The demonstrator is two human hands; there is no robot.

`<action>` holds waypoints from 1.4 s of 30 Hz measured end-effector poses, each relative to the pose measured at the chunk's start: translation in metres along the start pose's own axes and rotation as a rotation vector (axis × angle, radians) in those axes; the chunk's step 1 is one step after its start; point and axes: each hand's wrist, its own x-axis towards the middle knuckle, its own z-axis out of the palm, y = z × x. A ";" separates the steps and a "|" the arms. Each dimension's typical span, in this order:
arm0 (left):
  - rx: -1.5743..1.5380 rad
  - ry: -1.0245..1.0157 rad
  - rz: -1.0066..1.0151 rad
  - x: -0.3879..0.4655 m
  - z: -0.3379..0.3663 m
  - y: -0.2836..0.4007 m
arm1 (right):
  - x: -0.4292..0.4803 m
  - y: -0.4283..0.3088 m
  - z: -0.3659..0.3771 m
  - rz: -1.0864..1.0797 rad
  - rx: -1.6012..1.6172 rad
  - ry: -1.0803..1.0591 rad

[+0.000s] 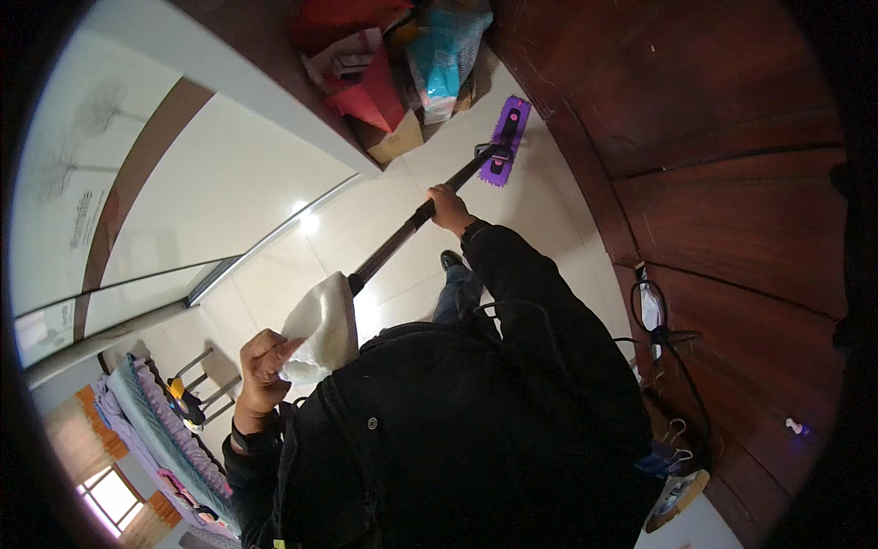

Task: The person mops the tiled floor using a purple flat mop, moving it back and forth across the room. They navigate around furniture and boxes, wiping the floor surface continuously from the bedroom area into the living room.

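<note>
My right hand (pixel 451 209) is closed around the dark pole of a flat mop (pixel 394 246). The purple fringed mop head (pixel 505 141) lies on the tiled floor at the pole's far end. My left hand (pixel 264 367) grips the edge of a white, soft-looking piece of fabric (pixel 321 333) close to my chest. The pole's near end meets this fabric or passes behind it, and I cannot tell whether it is fixed there. Below the pole, one dark shoe (pixel 450 259) shows on the floor.
A dark red wooden cabinet (pixel 699 206) runs along the right. Bags (pixel 439 62) and a cardboard box (pixel 394 141) stand beyond the sliding door (pixel 247 165) on the left. A bed (pixel 161 432) and a metal-legged stool (pixel 212 377) are at lower left. A dark cord (pixel 660 335) hangs at right.
</note>
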 end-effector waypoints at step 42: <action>-0.229 0.000 -0.476 -0.201 0.007 0.020 | -0.144 -0.085 0.052 0.174 -0.319 -0.220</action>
